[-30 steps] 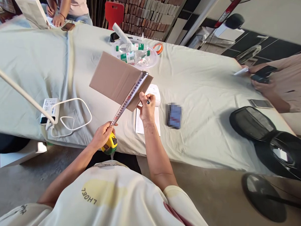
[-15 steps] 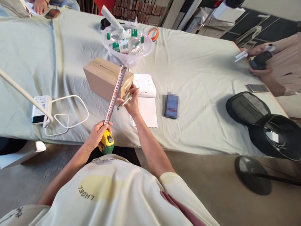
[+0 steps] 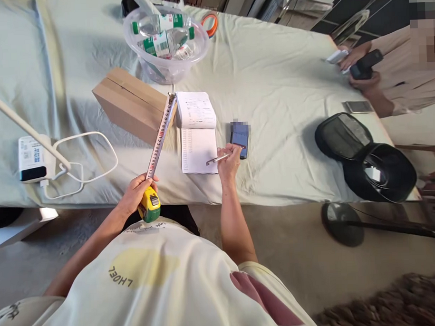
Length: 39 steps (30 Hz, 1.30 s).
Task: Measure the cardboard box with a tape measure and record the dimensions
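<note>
My left hand [image 3: 137,193] is closed on a yellow and green tape measure [image 3: 150,205] at the table's front edge. Its blade [image 3: 160,136] stretches away from me, the hooked end by the right end of a closed cardboard box [image 3: 131,104]. Whether the blade touches the box I cannot tell. My right hand [image 3: 229,163] pinches a slim silver pen [image 3: 217,158] over the lower right of an open notebook [image 3: 198,149]. A phone [image 3: 240,139] with a partly blurred screen lies just beyond those fingers.
Behind the box stands a clear plastic basin [image 3: 167,72] with water bottles; an orange tape roll [image 3: 210,25] lies beside it. A white power bank [image 3: 33,159] with a looped cable is at left. A black case [image 3: 378,174] lies at right, near another person's hands [image 3: 364,72] holding a dark device.
My right hand has moved from the box's end to the right, with the pen, over the notebook's edge. My left hand still grips the tape measure. The view has shifted.
</note>
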{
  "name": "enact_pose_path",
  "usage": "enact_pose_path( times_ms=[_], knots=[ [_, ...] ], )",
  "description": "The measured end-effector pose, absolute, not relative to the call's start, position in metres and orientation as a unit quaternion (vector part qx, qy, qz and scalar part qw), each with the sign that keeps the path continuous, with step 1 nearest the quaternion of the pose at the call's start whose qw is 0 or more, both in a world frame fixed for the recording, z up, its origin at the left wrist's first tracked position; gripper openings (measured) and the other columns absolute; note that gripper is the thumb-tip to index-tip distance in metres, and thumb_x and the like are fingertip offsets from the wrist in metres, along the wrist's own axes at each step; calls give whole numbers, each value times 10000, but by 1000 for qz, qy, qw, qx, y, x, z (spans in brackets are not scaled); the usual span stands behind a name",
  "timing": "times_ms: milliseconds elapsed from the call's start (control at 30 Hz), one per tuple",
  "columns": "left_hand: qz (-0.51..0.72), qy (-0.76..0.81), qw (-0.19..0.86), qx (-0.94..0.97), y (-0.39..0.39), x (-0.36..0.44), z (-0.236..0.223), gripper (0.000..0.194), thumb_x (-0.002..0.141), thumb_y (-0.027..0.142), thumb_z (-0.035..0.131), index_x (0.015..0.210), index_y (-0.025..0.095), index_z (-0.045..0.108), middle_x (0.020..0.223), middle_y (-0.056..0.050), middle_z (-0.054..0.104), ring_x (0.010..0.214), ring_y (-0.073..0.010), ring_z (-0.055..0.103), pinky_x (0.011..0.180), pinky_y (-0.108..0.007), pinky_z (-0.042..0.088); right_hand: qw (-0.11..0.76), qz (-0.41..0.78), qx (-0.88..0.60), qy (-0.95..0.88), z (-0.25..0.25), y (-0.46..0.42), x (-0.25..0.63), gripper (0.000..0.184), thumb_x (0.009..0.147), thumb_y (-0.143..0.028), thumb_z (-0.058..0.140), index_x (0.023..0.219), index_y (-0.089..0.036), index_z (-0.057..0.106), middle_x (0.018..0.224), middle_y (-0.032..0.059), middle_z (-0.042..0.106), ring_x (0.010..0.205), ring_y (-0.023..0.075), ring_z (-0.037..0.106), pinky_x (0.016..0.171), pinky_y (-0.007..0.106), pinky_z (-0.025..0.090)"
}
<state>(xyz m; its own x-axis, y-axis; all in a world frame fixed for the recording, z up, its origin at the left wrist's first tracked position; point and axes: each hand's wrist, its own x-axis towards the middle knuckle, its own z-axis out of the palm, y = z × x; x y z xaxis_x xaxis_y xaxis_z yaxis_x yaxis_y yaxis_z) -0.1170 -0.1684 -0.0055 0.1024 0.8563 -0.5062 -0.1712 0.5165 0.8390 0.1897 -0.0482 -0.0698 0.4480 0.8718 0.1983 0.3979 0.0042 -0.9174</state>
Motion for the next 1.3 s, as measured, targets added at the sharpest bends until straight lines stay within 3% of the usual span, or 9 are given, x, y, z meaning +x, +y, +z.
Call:
enact_pose_path(
  times_ms=[233,433,633,733,1000,1133,1300],
  knots=[
    [353,532,704,312,-162,-123,-22,358,804,479,741,984,185,643,720,7,648,589,-144,595,522,-241,481,531,237,-645,-496,-93,-93,187,263,786,-427,713,916,-247,571,1010,32,667,959,188,650,982,424,518],
    [360,501,725,307,-158,-131,-31,380,771,480,803,961,181,664,715,6,658,633,-144,615,553,-238,510,583,251,-640,-432,-61,-46,213,251,892,-488,576,947,-245,548,1018,19,694,862,143,672,859,337,540],
    [370,502,723,298,-160,-130,-23,404,726,487,836,930,183,663,706,5,653,627,-147,615,549,-248,516,561,232,-671,-426,-42,-7,220,149,849,-383,602,898,-251,552,806,-53,651,729,126,617,802,293,513],
    [366,507,719,304,-162,-129,-21,379,754,481,817,937,189,658,716,0,661,642,-156,625,555,-251,515,546,239,-653,-467,-59,-35,200,186,807,-392,674,891,-244,599,829,-36,669,732,129,610,797,287,502],
    [336,504,733,308,-157,-114,-6,298,783,431,759,886,183,628,730,-13,687,615,-154,641,556,-251,502,586,267,-638,-422,-84,-85,192,336,932,-576,515,1011,-250,543,967,2,678,776,138,657,801,330,544],
    [358,458,757,298,-136,-87,2,244,798,364,727,911,176,618,920,-61,753,626,-145,663,547,-247,482,579,246,-648,-429,-84,-83,195,457,930,-649,440,1136,-257,552,1035,18,657,776,139,619,826,355,541],
    [358,417,780,298,-100,-59,-13,260,762,350,700,903,155,602,1389,-168,669,667,-145,706,585,-273,514,560,235,-666,-433,-82,-89,196,449,928,-629,409,1011,-247,631,909,15,610,839,169,597,870,365,527]
  ],
)
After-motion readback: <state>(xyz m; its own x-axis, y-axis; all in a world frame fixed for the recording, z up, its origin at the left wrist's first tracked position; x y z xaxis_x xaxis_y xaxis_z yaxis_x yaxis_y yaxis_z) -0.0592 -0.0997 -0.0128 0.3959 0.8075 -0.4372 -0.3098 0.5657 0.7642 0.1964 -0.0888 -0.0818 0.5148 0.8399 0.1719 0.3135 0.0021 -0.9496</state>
